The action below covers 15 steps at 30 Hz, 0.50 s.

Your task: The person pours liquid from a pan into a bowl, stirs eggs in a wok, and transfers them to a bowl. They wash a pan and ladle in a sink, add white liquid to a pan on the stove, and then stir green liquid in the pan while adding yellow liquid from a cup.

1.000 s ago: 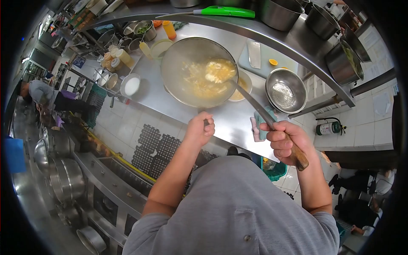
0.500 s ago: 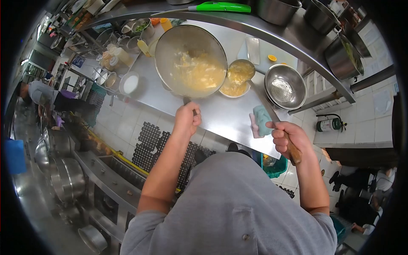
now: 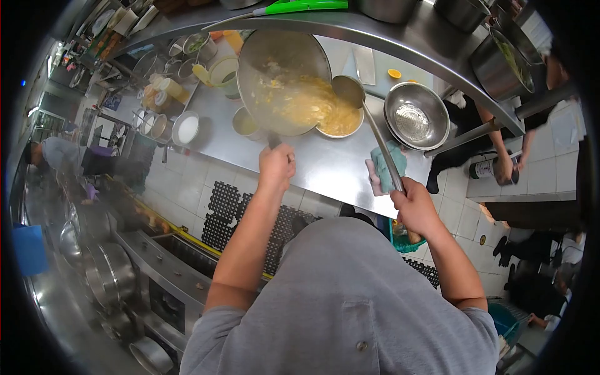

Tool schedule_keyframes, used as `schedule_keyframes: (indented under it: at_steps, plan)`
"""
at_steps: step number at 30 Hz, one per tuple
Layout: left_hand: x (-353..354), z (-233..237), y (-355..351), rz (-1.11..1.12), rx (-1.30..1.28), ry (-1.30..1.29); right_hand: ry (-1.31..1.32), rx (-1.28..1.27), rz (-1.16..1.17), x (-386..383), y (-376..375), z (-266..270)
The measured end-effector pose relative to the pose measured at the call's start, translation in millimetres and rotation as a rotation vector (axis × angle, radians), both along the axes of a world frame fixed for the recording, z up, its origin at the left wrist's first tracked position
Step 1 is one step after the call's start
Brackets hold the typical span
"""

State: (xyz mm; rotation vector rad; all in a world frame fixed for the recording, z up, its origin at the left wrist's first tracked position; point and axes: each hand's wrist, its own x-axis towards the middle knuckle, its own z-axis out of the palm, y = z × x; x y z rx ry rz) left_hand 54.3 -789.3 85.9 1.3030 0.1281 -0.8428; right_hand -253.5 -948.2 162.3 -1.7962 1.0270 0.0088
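L hand [image 3: 277,167]: fingers curled tight round the short dark handle [image 3: 274,142] of a big round metal wok [image 3: 269,75]. R hand [image 3: 415,207]: fingers closed round the long shaft of a grey metal ladle w/ a brown wooden grip end [image 3: 379,137], butt poking out on the near side.

The wok is up off the table, tilted to the right — its right lip over a round, pale-rimmed bowl [image 3: 341,133]; can't tell if the two touch. Yellow, wet-looking food w/ paler bits [image 3: 312,103] runs from wok to bowl in one mass. Ladle's cup is at the wok's right rim, just beyond the bowl; contact unclear.

All this is above a shiny stainless-steel table [image 3: 300,164]. Right of the bowl: a shiny round steel mixing bowl [image 3: 415,115], w/ a crumpled teal cloth [image 3: 389,164] & pink cloth [image 3: 374,179] nearer. Far side, right of the wok: a pale green cutting board [image 3: 409,80] w/ a broad steel cleaver blade [image 3: 364,65] & a cut orange fruit half [image 3: 394,73].

Left of the wok: a white-filled round container [image 3: 186,129] — and pale squeeze bottles [image 3: 173,90] farther left. Far right, off the table, another person's forearms [image 3: 497,140] reach down.
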Motion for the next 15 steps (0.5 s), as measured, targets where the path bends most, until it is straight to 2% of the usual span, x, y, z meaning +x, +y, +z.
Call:
schedule_keyframes:
  at_steps: [1, 4, 7, 10, 13, 15]
  plan:
    - [-1.0, 0.0, -1.8, -0.007, 0.009, -0.015, 0.020, -0.126, 0.049, -4.5, 0.8, -6.0]
    - [-4.3, -0.3, -5.6, -0.021, 0.028, -0.051, -0.033, -0.289, 0.092, -5.3, 6.4, -4.5]
    - [-6.5, 2.0, -7.9, -0.016, 0.034, -0.061, -0.011, -0.250, 0.107, 9.9, 12.9, 13.9]
    - [-10.7, 6.6, -10.3, -0.007, 0.036, -0.063, -0.184, -0.396, 0.163, 18.9, 14.0, -19.9]
    - [-16.4, 7.0, -11.2, -0.029, 0.019, -0.080, -0.274, -0.557, 0.184, 30.7, 22.9, -29.6]
    - [-20.4, 9.0, -11.8, -0.035, 0.028, -0.076, -0.229, -0.598, 0.215, 28.1, 27.3, -36.1]
